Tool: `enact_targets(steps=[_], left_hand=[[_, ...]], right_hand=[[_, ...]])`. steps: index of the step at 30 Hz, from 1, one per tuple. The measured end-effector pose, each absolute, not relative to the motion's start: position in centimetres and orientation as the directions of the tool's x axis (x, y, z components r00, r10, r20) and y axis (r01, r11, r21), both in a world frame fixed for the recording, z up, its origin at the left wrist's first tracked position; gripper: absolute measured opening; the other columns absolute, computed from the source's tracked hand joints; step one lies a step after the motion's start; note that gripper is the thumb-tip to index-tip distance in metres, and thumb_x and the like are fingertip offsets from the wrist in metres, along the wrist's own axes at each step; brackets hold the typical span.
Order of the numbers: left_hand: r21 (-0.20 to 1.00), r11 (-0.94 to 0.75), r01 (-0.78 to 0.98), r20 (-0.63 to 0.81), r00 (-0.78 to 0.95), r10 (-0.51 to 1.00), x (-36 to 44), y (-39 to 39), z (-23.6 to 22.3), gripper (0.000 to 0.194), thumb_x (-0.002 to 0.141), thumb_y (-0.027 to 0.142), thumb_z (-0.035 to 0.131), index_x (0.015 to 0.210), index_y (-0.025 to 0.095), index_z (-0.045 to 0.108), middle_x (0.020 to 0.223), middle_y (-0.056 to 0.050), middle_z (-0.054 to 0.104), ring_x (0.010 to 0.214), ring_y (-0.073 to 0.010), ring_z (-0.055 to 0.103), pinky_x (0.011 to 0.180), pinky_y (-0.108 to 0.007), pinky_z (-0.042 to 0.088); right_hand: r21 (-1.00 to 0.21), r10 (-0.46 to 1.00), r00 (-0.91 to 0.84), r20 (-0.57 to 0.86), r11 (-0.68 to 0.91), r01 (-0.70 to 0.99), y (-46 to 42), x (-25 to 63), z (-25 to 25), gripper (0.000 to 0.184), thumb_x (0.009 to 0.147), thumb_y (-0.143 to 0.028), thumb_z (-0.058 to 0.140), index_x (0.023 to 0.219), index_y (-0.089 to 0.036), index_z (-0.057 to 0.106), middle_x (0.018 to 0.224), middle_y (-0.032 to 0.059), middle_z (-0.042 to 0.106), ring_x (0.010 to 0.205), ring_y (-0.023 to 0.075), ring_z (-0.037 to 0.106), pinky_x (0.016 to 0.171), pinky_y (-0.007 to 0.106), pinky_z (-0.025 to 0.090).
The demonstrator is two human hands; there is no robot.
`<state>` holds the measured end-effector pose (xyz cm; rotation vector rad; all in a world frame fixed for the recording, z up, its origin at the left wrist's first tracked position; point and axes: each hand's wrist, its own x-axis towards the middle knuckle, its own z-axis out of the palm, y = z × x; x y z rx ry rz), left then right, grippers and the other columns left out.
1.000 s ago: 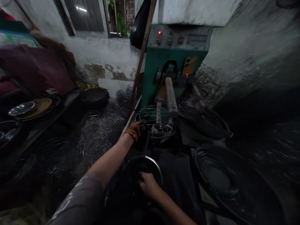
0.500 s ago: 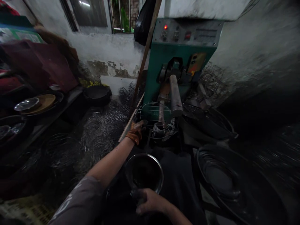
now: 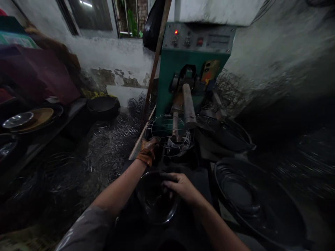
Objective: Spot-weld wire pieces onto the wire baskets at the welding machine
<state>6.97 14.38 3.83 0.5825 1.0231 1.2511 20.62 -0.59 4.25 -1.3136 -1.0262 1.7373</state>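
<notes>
My left hand (image 3: 148, 149), in a worn brown glove, grips the near rim of a round wire cage (image 3: 167, 134) that sits under the two metal rods (image 3: 187, 106) of a green machine (image 3: 192, 66). My right hand (image 3: 179, 186), bare, rests curled over the far rim of a shiny metal bowl (image 3: 156, 204) in my lap. Whether its fingers hold some small piece is hidden in the dark.
A heap of wire cages (image 3: 110, 146) lies to the left of the machine. Large dark basins (image 3: 248, 195) stand at the right. A shelf at the left carries a brown plate and a steel dish (image 3: 28, 120). A wooden pole (image 3: 154, 66) leans by the machine.
My right hand has moved from the near edge of the bowl up to its far rim. The left hand has stayed on the wire cage.
</notes>
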Motion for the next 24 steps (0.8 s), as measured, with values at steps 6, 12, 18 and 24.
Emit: enact_targets(steps=[6, 12, 18, 24], left_hand=[[0.787, 0.308, -0.535, -0.343, 0.035, 0.939, 6.9, 14.3, 2.9, 0.066, 0.054, 0.022, 0.089, 0.114, 0.025, 0.061, 0.102, -0.003, 0.070, 0.089, -0.0184, 0.068, 0.074, -0.030, 0.056], [0.814, 0.261, -0.519, -0.343, -0.067, 0.937, 7.8, 14.8, 1.9, 0.062, 0.054, 0.023, 0.089, 0.108, 0.023, 0.059, 0.094, -0.001, 0.070, 0.080, -0.0163, 0.067, 0.073, -0.031, 0.056], [0.812, 0.283, -0.510, -0.355, -0.048, 0.934, 7.4, 14.6, 1.6, 0.058, 0.056, 0.026, 0.090, 0.104, 0.023, 0.059, 0.091, -0.001, 0.069, 0.076, -0.0158, 0.067, 0.072, -0.031, 0.055], [0.818, 0.275, -0.505, -0.338, -0.035, 0.940, 7.5, 13.8, 1.8, 0.066, 0.057, 0.030, 0.093, 0.115, 0.024, 0.062, 0.089, -0.002, 0.072, 0.076, -0.0163, 0.069, 0.069, -0.027, 0.054]], right_hand=[[-0.930, 0.940, 0.005, -0.341, -0.336, -0.149, 1.2, 22.6, 5.4, 0.044, 0.060, -0.042, 0.089, 0.092, -0.016, 0.075, 0.067, 0.0014, 0.070, 0.055, 0.0156, 0.064, 0.047, 0.024, 0.047], [-0.939, 0.925, 0.205, -0.319, -0.280, -0.201, 2.7, 22.9, 5.2, 0.047, 0.057, -0.052, 0.087, 0.083, -0.018, 0.066, 0.070, 0.0023, 0.071, 0.047, 0.0117, 0.056, 0.035, 0.018, 0.032], [-0.927, 0.927, 0.165, -0.336, -0.293, -0.235, 2.0, 22.6, 4.7, 0.052, 0.059, -0.055, 0.086, 0.088, -0.021, 0.059, 0.063, -0.0035, 0.067, 0.034, 0.0056, 0.039, 0.032, 0.017, 0.020], [-0.925, 0.917, 0.223, -0.330, -0.267, -0.269, 2.1, 23.5, 5.4, 0.059, 0.050, -0.045, 0.091, 0.099, -0.018, 0.070, 0.066, -0.0011, 0.069, 0.049, 0.0124, 0.058, 0.042, 0.020, 0.039]])
